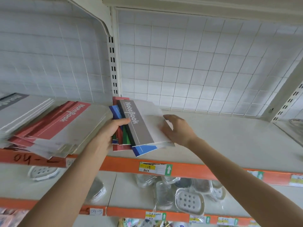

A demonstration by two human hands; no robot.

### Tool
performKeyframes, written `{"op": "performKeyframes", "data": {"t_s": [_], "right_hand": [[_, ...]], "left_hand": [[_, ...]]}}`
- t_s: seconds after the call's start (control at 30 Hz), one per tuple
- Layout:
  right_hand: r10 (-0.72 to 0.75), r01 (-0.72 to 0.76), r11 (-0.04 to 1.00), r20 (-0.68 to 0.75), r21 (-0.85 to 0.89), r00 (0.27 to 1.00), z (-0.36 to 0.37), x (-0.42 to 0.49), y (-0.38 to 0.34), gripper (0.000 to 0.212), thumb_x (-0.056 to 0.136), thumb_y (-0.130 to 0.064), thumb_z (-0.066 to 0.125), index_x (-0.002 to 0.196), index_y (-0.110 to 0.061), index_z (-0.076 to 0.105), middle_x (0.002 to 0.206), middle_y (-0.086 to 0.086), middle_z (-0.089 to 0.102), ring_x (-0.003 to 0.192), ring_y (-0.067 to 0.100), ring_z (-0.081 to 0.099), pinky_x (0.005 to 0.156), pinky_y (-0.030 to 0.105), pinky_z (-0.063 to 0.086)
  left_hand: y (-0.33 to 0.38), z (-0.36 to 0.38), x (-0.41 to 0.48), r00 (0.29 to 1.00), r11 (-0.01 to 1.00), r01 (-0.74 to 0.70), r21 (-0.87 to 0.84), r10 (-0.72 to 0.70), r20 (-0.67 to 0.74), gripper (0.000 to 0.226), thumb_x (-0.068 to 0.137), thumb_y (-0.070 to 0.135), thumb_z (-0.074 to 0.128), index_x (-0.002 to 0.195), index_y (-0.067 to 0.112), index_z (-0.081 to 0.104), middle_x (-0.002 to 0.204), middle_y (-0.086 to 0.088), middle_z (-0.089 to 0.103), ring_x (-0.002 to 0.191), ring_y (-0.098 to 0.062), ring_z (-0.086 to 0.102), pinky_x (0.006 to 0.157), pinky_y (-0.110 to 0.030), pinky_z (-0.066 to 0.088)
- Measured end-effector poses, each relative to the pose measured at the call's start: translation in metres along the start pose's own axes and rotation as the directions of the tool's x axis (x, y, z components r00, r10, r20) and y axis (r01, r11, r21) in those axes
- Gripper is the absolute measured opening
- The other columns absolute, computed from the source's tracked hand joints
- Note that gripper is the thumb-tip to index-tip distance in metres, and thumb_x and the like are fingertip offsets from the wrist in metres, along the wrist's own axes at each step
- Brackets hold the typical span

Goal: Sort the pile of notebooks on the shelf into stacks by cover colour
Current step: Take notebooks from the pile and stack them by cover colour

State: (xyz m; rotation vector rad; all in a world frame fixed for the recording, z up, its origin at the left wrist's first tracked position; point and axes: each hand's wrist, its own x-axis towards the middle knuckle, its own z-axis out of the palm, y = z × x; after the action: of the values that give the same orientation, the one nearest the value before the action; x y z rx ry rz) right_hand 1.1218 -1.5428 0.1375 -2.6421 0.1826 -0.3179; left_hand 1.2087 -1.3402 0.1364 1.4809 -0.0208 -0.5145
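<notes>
1. Hands meet over a shop shelf, seen from the head camera: the left hand (113, 128) grips a fanned bundle of notebooks (124, 138) by the spine side, while the right hand (177, 130) pinches the free edge of the grey notebook (139, 123) on top.
2. Red, green and blue covers show beneath it, and the bundle is held just above the front of the pale shelf (221, 133).
3. To the left, a slumped red stack (65, 122) lies on the shelf, overhanging the orange rail (196, 171); a grey stack (16, 108) lies beyond it.
4. White wire grid (196, 63) backs the bay beside a slotted upright (113, 63).
5. Wrapped soap dishes (189, 199) crowd the lower shelf, and a price label (155, 167) sits on the rail.
</notes>
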Motion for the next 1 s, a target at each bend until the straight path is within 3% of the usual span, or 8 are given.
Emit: {"op": "performKeyframes", "data": {"t_s": [0.1,0.2,0.33,0.47,0.57,0.7,0.9,1.0], "right_hand": [[0.290,-0.317,0.908,0.137,0.275,0.947,0.003,0.019,-0.026,0.028,0.089,-0.035,0.058,0.103,-0.011,0.060,0.089,0.000,0.060,0.075,0.015,0.059,0.062,0.019,0.043],[0.287,-0.340,0.779,0.182,0.528,0.940,0.009,0.029,-0.062,0.020,0.085,-0.020,0.067,0.075,-0.005,0.060,0.067,0.003,0.056,0.054,0.013,0.052,0.045,0.019,0.041],[0.280,-0.296,0.712,0.130,0.637,0.951,0.023,0.035,-0.117,0.012,0.083,-0.007,0.067,0.083,0.004,0.063,0.060,0.005,0.052,0.049,0.017,0.047,0.041,0.019,0.036],[0.257,-0.286,0.723,0.140,0.629,0.956,0.053,0.040,-0.170,0.028,0.085,-0.004,0.064,0.061,-0.004,0.050,0.056,0.005,0.045,0.046,0.018,0.041,0.040,0.018,0.030],[0.245,-0.270,0.725,0.129,0.634,0.961,0.082,0.042,-0.217,0.025,0.086,-0.004,0.063,0.065,-0.004,0.051,0.058,0.006,0.047,0.047,0.017,0.044,0.032,0.014,0.030],[0.243,-0.279,0.716,0.145,0.640,0.959,0.129,0.040,-0.281,0.012,0.086,-0.005,0.064,0.076,-0.004,0.057,0.062,0.005,0.052,0.049,0.017,0.048,0.032,0.015,0.033],[0.309,-0.283,0.759,0.058,0.586,0.949,0.190,0.042,-0.358,0.017,0.082,-0.011,0.068,0.094,-0.001,0.062,0.083,0.011,0.062,0.074,0.027,0.061,0.055,0.029,0.051],[0.388,-0.332,0.790,-0.001,0.516,0.922,0.201,0.048,-0.380,0.021,0.081,-0.011,0.061,0.101,-0.004,0.059,0.092,0.009,0.061,0.083,0.026,0.058,0.063,0.026,0.046]], "left_hand": [[0.012,-0.022,-0.011,0.997,0.999,-0.044,-0.003,0.043,-0.066,0.037,0.084,0.021,0.067,0.119,0.013,0.058,0.099,-0.011,0.070,0.087,-0.030,0.067,0.081,-0.043,0.054],[0.023,-0.044,-0.026,0.986,0.994,-0.095,-0.053,0.086,-0.141,0.032,0.082,0.018,0.069,0.112,0.013,0.061,0.089,-0.007,0.070,0.080,-0.025,0.067,0.068,-0.033,0.053],[0.031,-0.092,-0.048,0.972,0.990,-0.113,-0.081,0.094,-0.216,0.045,0.072,0.029,0.076,0.113,0.017,0.061,0.101,-0.006,0.069,0.092,-0.028,0.065,0.088,-0.043,0.050],[0.034,-0.154,-0.067,0.953,0.984,-0.158,-0.083,0.130,-0.274,0.018,0.081,0.024,0.071,0.095,0.023,0.058,0.088,-0.002,0.066,0.079,-0.021,0.064,0.069,-0.032,0.050],[0.033,-0.208,-0.082,0.949,0.990,-0.122,-0.064,0.098,-0.300,0.023,0.082,0.020,0.070,0.102,0.019,0.058,0.096,-0.007,0.067,0.082,-0.024,0.065,0.078,-0.036,0.052],[0.033,-0.286,-0.100,0.941,0.993,-0.109,-0.048,0.087,-0.326,0.030,0.082,0.018,0.069,0.110,0.015,0.056,0.091,-0.005,0.066,0.073,-0.019,0.062,0.059,-0.029,0.044],[0.033,-0.379,-0.120,0.938,0.993,-0.101,-0.061,0.074,-0.338,0.034,0.083,0.017,0.068,0.114,0.014,0.054,0.092,-0.006,0.066,0.077,-0.022,0.063,0.061,-0.030,0.047],[0.035,-0.416,-0.128,0.937,0.993,-0.100,-0.060,0.074,-0.342,0.030,0.084,0.014,0.066,0.112,0.012,0.056,0.089,-0.006,0.067,0.074,-0.022,0.064,0.060,-0.029,0.046]]}}
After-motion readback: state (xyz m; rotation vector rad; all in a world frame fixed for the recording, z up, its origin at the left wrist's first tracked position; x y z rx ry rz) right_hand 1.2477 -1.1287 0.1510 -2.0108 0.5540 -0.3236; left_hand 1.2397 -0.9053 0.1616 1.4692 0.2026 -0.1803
